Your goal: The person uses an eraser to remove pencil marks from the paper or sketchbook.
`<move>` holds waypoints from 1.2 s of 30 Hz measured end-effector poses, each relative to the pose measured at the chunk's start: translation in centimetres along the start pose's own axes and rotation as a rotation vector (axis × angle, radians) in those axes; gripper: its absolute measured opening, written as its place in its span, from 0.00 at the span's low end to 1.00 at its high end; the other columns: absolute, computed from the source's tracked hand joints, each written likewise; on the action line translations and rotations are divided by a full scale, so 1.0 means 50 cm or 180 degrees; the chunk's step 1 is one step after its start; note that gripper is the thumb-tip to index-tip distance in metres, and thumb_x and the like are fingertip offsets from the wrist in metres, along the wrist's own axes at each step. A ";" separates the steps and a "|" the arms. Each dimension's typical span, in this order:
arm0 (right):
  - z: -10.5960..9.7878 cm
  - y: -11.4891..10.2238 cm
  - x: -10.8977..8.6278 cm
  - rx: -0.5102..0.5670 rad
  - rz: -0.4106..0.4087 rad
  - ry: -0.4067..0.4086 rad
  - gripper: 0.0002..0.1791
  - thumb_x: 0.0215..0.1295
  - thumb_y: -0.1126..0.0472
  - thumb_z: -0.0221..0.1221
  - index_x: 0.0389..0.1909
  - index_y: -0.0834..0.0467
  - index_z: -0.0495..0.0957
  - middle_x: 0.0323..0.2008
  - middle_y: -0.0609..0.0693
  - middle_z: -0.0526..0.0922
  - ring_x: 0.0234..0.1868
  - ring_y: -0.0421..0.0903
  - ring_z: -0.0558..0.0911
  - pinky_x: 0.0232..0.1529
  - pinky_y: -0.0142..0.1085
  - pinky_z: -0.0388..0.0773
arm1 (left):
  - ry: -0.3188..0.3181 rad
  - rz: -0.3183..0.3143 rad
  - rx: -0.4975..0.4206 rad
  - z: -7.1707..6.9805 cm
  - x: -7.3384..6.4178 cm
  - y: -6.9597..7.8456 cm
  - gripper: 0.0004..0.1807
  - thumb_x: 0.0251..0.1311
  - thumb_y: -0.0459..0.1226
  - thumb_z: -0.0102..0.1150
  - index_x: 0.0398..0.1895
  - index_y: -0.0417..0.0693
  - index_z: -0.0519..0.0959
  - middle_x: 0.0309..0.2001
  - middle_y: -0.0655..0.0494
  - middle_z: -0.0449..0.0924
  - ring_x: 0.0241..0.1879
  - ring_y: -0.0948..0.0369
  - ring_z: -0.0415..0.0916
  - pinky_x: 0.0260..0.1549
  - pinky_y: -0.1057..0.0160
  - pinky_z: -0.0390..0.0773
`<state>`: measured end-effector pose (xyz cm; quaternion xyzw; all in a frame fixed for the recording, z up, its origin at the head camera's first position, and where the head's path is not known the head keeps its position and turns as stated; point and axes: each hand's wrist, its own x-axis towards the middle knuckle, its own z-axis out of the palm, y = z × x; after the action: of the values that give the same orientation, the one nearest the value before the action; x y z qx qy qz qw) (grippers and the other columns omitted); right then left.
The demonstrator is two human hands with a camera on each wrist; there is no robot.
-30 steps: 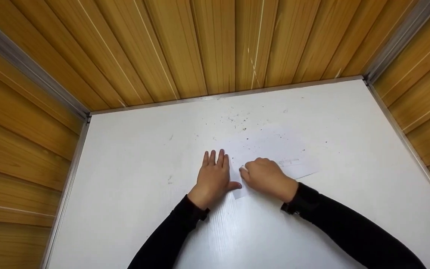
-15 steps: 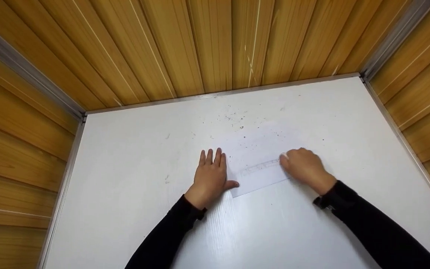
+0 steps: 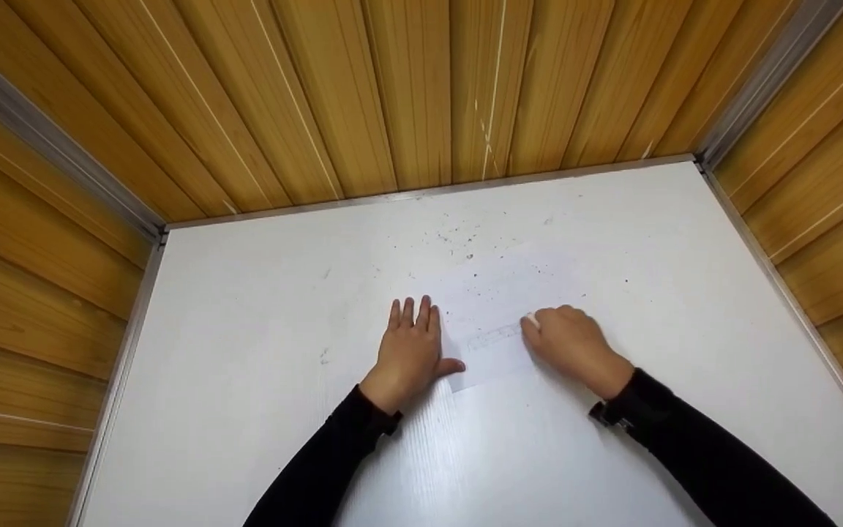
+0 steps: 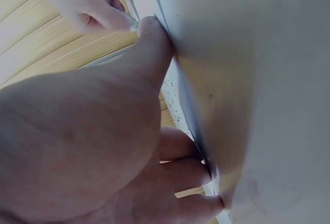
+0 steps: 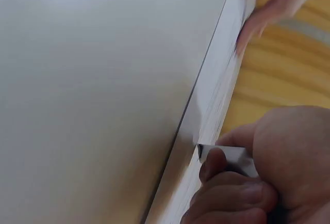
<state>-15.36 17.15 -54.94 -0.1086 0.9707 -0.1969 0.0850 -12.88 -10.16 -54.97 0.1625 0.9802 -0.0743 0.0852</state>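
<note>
At the near side, two black sleeves [image 3: 714,454] reach in from left and right over a white table [image 3: 260,315], each ending in a dark band [image 3: 615,419] at the wrist. The two hands are well apart from each other.

The left hand [image 3: 408,355] lies flat, its fingers straight and pointing to the far side, its thumb stretched out to the right onto the near left part of a white sheet of paper [image 3: 491,373]. To its right, the right hand [image 3: 575,348] is curled into a loose fist, gripping a small whitish block [image 5: 237,156] between thumb and fingers. A dark corner of the block touches the paper.

The sheet lies flat in the middle of the table, between and beyond the hands. A band of grey marks [image 3: 493,338] runs across it, from near the left thumb to the block.

Farther off, dark crumbs [image 3: 470,256] are scattered over the far part of the sheet and the table past it. A metal strip [image 3: 421,194] edges the table's far side, and behind it stands a wall of yellow-brown wood-grain panels [image 3: 414,95].
</note>
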 end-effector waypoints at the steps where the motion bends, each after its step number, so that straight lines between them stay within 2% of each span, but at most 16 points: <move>1: 0.011 -0.026 0.000 0.0031 -0.0084 -0.0039 0.27 0.86 0.48 0.51 0.35 0.63 0.86 0.31 0.61 0.86 0.35 0.58 0.84 0.42 0.57 0.84 | 0.0016 0.0008 0.0005 0.000 0.000 0.000 0.65 0.64 0.79 0.55 0.87 0.38 0.62 0.87 0.41 0.61 0.87 0.40 0.59 0.89 0.41 0.54; 6: 0.054 -0.142 0.006 0.0012 -0.0610 -0.0113 0.24 0.84 0.50 0.54 0.28 0.59 0.84 0.26 0.57 0.85 0.31 0.57 0.83 0.39 0.56 0.84 | 0.0153 0.0038 -0.0031 0.002 -0.001 -0.004 0.64 0.63 0.78 0.55 0.85 0.37 0.65 0.86 0.40 0.63 0.85 0.39 0.62 0.88 0.39 0.56; 8: 0.067 -0.167 0.014 -0.0052 -0.0748 -0.0125 0.25 0.83 0.52 0.54 0.23 0.57 0.81 0.25 0.56 0.84 0.29 0.57 0.83 0.36 0.55 0.84 | 0.0261 0.0055 -0.0039 0.002 -0.001 -0.004 0.63 0.63 0.78 0.57 0.84 0.36 0.67 0.84 0.39 0.66 0.84 0.38 0.65 0.87 0.39 0.59; 10: 0.073 -0.177 0.022 -0.0105 -0.0770 -0.0178 0.26 0.82 0.53 0.54 0.19 0.56 0.77 0.23 0.56 0.83 0.28 0.56 0.81 0.34 0.55 0.83 | 0.0321 0.0054 -0.0049 0.001 -0.002 -0.005 0.63 0.62 0.78 0.58 0.83 0.36 0.68 0.84 0.38 0.67 0.83 0.38 0.67 0.86 0.38 0.60; 12: 0.073 -0.167 0.032 -0.0133 -0.0711 -0.0212 0.26 0.81 0.54 0.54 0.18 0.56 0.76 0.23 0.56 0.83 0.27 0.56 0.80 0.33 0.55 0.83 | 0.0310 0.0037 -0.0037 0.002 -0.001 -0.006 0.63 0.62 0.77 0.59 0.83 0.36 0.68 0.84 0.39 0.67 0.83 0.38 0.66 0.86 0.38 0.60; 14: 0.062 -0.139 0.038 -0.0096 -0.0586 -0.0263 0.25 0.81 0.52 0.53 0.21 0.59 0.79 0.26 0.58 0.84 0.29 0.56 0.80 0.35 0.55 0.84 | 0.0214 0.0014 -0.0030 0.002 -0.001 -0.006 0.64 0.63 0.78 0.57 0.85 0.37 0.66 0.85 0.39 0.64 0.85 0.39 0.63 0.87 0.39 0.58; 17: 0.030 -0.064 0.039 0.0003 -0.0321 -0.0336 0.26 0.83 0.49 0.50 0.35 0.65 0.86 0.35 0.64 0.87 0.37 0.61 0.85 0.44 0.60 0.86 | 0.0110 0.0007 0.0029 0.002 0.000 -0.004 0.65 0.63 0.79 0.56 0.86 0.38 0.64 0.87 0.41 0.63 0.86 0.40 0.61 0.88 0.39 0.57; 20: -0.011 0.021 0.032 0.0063 -0.0004 -0.0308 0.29 0.84 0.48 0.49 0.45 0.69 0.87 0.43 0.68 0.89 0.43 0.64 0.87 0.50 0.62 0.85 | 0.0080 0.0014 0.0088 0.001 -0.002 -0.003 0.65 0.63 0.79 0.56 0.86 0.38 0.64 0.86 0.41 0.63 0.86 0.41 0.62 0.88 0.40 0.58; 23: -0.046 0.085 0.025 0.0061 0.0208 -0.0211 0.29 0.82 0.48 0.49 0.44 0.70 0.88 0.43 0.69 0.90 0.41 0.63 0.86 0.46 0.61 0.84 | 0.0065 -0.0007 0.0106 -0.001 -0.002 -0.003 0.65 0.62 0.79 0.56 0.86 0.38 0.64 0.86 0.42 0.63 0.86 0.41 0.62 0.88 0.41 0.58; 25: -0.058 0.106 0.023 0.0036 0.0267 -0.0190 0.29 0.82 0.49 0.49 0.42 0.69 0.88 0.42 0.68 0.89 0.39 0.60 0.85 0.42 0.58 0.83 | 0.0047 -0.0015 0.0101 -0.002 -0.002 -0.004 0.65 0.63 0.79 0.55 0.86 0.38 0.63 0.87 0.42 0.62 0.86 0.41 0.61 0.88 0.40 0.57; 28: -0.063 0.109 0.021 -0.0039 0.0273 -0.0202 0.29 0.83 0.49 0.47 0.41 0.70 0.87 0.38 0.67 0.88 0.37 0.59 0.83 0.38 0.55 0.82 | 0.0018 -0.0007 0.0075 -0.003 -0.002 -0.004 0.65 0.64 0.79 0.54 0.87 0.38 0.62 0.87 0.41 0.61 0.87 0.40 0.60 0.88 0.40 0.56; 31: -0.052 0.090 0.020 -0.0063 0.0249 -0.0125 0.29 0.84 0.49 0.47 0.40 0.70 0.86 0.37 0.66 0.87 0.38 0.61 0.84 0.39 0.58 0.83 | 0.0001 0.0009 0.0068 -0.003 -0.003 -0.002 0.65 0.64 0.79 0.54 0.87 0.38 0.62 0.87 0.41 0.61 0.87 0.40 0.60 0.88 0.40 0.56; 36: -0.011 0.015 0.019 0.0038 0.0077 -0.0025 0.28 0.85 0.49 0.49 0.41 0.67 0.88 0.38 0.65 0.89 0.42 0.63 0.86 0.48 0.61 0.84 | 0.0005 0.0009 0.0048 -0.003 -0.002 0.000 0.65 0.64 0.79 0.54 0.87 0.38 0.62 0.87 0.41 0.61 0.87 0.40 0.60 0.89 0.41 0.55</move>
<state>-16.53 17.80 -54.86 -0.0972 0.9704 -0.2012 0.0918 -12.81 -10.15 -54.79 0.1645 0.9795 -0.0815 0.0833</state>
